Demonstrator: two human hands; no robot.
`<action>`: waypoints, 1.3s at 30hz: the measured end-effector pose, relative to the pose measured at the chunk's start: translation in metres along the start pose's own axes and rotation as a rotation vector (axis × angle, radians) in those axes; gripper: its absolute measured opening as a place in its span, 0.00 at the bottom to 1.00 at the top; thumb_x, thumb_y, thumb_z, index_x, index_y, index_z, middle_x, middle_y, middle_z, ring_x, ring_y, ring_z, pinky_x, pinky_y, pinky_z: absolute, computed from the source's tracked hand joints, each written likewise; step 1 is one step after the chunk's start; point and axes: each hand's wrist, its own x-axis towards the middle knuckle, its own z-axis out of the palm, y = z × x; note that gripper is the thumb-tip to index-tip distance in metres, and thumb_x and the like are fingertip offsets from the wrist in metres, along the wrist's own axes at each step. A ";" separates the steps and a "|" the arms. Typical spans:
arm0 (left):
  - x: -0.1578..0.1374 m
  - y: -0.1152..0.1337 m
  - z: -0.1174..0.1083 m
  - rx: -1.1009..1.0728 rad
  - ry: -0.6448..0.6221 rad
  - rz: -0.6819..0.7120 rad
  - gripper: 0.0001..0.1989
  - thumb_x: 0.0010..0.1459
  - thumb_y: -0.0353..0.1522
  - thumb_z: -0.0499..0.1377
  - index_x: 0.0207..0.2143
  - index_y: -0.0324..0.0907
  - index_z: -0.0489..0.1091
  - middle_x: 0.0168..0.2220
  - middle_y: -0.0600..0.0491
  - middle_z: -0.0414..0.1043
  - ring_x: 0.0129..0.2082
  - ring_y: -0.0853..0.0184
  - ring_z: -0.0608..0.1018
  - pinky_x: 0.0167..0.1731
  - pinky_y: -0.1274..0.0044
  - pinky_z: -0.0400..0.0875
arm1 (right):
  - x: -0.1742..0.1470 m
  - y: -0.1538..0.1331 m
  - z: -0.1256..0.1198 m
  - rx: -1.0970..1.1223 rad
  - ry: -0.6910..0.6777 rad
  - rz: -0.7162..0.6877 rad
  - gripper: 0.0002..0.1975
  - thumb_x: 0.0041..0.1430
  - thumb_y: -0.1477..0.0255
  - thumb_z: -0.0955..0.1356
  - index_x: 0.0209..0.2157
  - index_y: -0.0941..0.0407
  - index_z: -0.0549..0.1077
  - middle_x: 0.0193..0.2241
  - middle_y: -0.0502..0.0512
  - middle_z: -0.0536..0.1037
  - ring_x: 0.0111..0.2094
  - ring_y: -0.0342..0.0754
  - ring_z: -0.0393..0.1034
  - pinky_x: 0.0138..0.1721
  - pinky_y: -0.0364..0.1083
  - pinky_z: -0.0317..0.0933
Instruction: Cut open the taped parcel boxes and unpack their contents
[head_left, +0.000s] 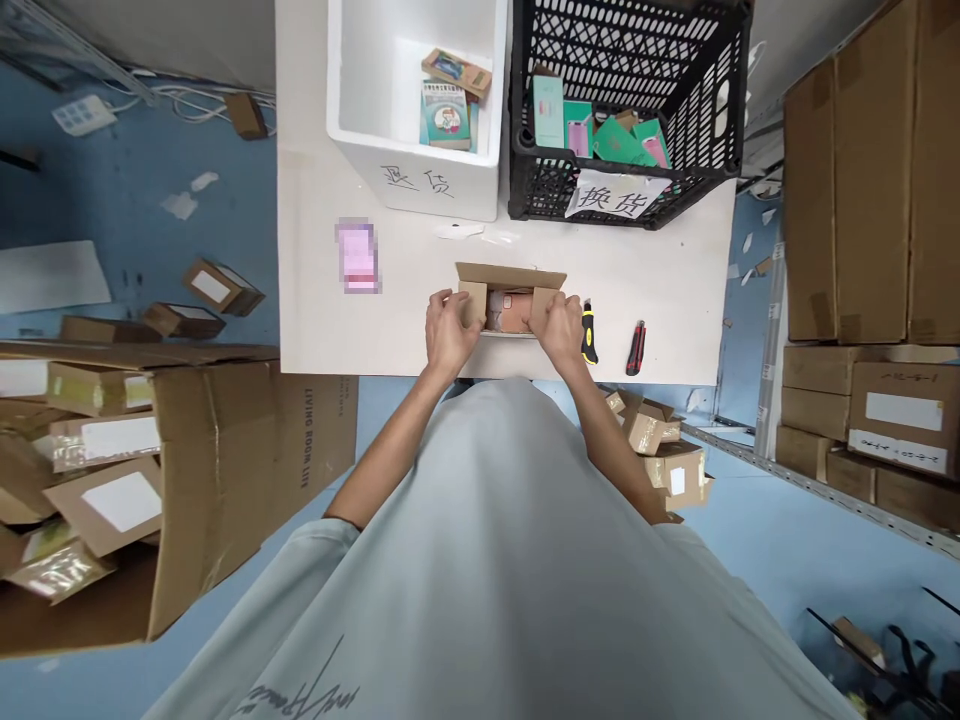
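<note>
Two side flaps (472, 303) of a small open cardboard box (511, 274) are pinched, one by the left grip (450, 330), the other by the right grip (559, 325). The box is at the near edge of the counter (409, 265), between both grips, an orange-pink item (516, 313) inside. Just right of the right grip lies a yellow-black cutter (589, 337); farther right, a red-black cutter (637, 347).

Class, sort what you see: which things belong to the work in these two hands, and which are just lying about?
Belonging, judging by touch:
left hand
right hand
open cardboard box, held by both
orange item inside it

Apparently lying about:
yellow-black cutter
red-black cutter
pale scrap on the floor
</note>
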 end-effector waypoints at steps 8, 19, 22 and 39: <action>0.023 -0.006 0.035 0.030 0.066 -0.057 0.34 0.48 0.36 0.83 0.50 0.45 0.67 0.61 0.36 0.66 0.70 0.31 0.69 0.70 0.38 0.69 | 0.007 -0.001 0.022 -0.027 0.021 0.100 0.31 0.54 0.69 0.82 0.55 0.55 0.69 0.59 0.72 0.69 0.67 0.76 0.66 0.62 0.74 0.74; 0.021 -0.012 0.014 0.012 -0.006 -0.140 0.33 0.42 0.26 0.76 0.47 0.49 0.63 0.53 0.42 0.77 0.60 0.38 0.82 0.65 0.45 0.77 | -0.025 0.009 -0.013 0.089 0.018 0.116 0.13 0.59 0.71 0.73 0.44 0.50 0.70 0.52 0.61 0.79 0.54 0.62 0.82 0.60 0.60 0.76; 0.026 -0.015 -0.006 -0.165 -0.069 -0.228 0.28 0.46 0.26 0.72 0.46 0.49 0.63 0.52 0.46 0.81 0.55 0.47 0.86 0.61 0.52 0.81 | -0.030 0.025 -0.026 0.277 0.032 0.142 0.08 0.60 0.69 0.71 0.42 0.50 0.71 0.48 0.56 0.84 0.53 0.58 0.84 0.57 0.55 0.76; 0.011 0.019 -0.025 0.020 -0.091 -0.217 0.33 0.60 0.38 0.74 0.64 0.43 0.68 0.67 0.37 0.75 0.63 0.44 0.82 0.65 0.54 0.76 | -0.043 0.055 -0.018 0.470 -0.003 0.073 0.30 0.63 0.39 0.74 0.47 0.52 0.81 0.50 0.63 0.89 0.50 0.62 0.88 0.56 0.59 0.81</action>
